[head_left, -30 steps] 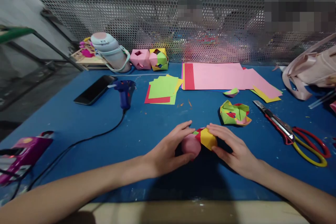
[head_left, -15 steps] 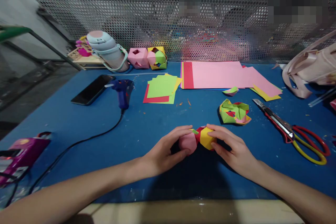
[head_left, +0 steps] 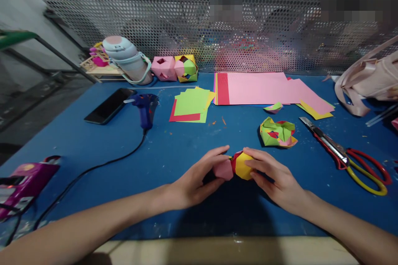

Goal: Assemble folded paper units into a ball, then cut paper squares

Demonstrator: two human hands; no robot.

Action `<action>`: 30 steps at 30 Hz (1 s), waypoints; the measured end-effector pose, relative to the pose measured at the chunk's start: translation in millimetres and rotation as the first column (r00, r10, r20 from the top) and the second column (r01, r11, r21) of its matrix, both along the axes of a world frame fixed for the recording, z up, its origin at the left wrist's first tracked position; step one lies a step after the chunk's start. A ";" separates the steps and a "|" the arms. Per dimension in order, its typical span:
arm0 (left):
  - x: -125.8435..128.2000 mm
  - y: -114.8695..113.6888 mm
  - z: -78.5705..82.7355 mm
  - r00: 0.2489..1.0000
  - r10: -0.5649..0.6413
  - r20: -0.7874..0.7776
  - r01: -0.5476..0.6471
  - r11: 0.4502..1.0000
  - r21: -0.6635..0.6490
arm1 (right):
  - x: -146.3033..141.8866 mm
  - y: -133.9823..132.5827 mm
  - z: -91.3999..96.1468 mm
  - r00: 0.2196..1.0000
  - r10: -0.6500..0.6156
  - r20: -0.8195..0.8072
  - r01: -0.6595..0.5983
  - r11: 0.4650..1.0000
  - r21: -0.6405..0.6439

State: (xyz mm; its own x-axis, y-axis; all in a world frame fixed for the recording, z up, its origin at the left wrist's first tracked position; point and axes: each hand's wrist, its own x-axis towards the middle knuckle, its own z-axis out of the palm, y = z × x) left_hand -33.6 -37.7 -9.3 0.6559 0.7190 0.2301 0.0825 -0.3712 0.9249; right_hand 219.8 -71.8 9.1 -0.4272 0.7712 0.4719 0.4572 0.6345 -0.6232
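Between my hands, above the blue table, is a folded paper piece (head_left: 244,166) with pink, red and yellow faces. My left hand (head_left: 202,176) is closed on its pink side, thumb below and fingers over the top. On the yellow side, my right hand (head_left: 273,174) grips with thumb and fingertips. Parts of the piece are hidden behind the fingers. Just beyond my right hand lies an open paper ring (head_left: 277,133) in green, red and pink. A small green and pink folded unit (head_left: 273,108) rests behind that ring.
Left stand a blue glue gun (head_left: 145,109) with its cord, a phone (head_left: 108,106) and a bottle (head_left: 127,60). Two finished paper balls (head_left: 164,68) sit at the back near paper squares (head_left: 191,103) and pink sheets (head_left: 255,88). Right lie a cutter (head_left: 326,143) and scissors (head_left: 370,169).
The paper piece has turned slightly in my hands; more yellow shows and the green bit by my left fingers is mostly covered. My left fingers have shifted a little over the pink side.
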 end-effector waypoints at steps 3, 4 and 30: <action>-0.6 -0.3 -3.8 0.999 0.017 0.047 -0.017 1.000 0.006 | 0.1 -1.3 1.8 1.000 -0.018 -0.008 0.018 1.000 -0.001; -0.5 -0.3 -4.6 0.998 0.021 0.062 -0.020 1.000 -0.006 | 0.3 -1.5 2.1 1.000 -0.023 -0.008 0.023 1.000 -0.003; 0.5 -5.4 3.8 0.996 -0.035 -0.081 0.047 0.988 0.146 | 2.7 -2.2 -6.2 0.994 0.021 0.108 -0.012 0.996 -0.087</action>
